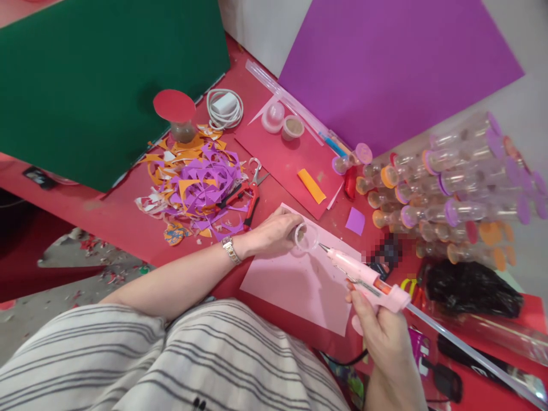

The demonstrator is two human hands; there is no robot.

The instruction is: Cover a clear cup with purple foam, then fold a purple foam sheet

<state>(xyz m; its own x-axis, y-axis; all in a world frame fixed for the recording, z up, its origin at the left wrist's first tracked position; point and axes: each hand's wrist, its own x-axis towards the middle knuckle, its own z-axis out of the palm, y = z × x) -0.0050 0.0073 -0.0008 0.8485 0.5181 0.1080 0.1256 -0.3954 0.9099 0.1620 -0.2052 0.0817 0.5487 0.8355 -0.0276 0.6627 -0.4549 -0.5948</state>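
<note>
Your left hand (274, 231) is curled around a small clear plastic vial (306, 237), holding it on its side with the open mouth turned toward your right. It looks light, thin-walled and smooth, so it may well slip or roll if your fingers loosen, and it could dent under a hard squeeze; grip it round the body, back from the rim, as you do now. Your right hand (383, 331) is clenched on the handle of a pink glue gun (363, 275), with one finger up by the trigger. The gun looks rigid and light, with a long clear glue stick (471, 348) trailing out behind your hand; its metal tip is likely hot, so take it by the handle only. The nozzle points away from your right hand toward the vial and sits just at its rim; whether it touches cannot be told. Both lie over a pale pink sheet (299, 285) under your hands, with red scissors (252, 194) and a heap of paper scraps (192, 182) beyond your left hand.
</note>
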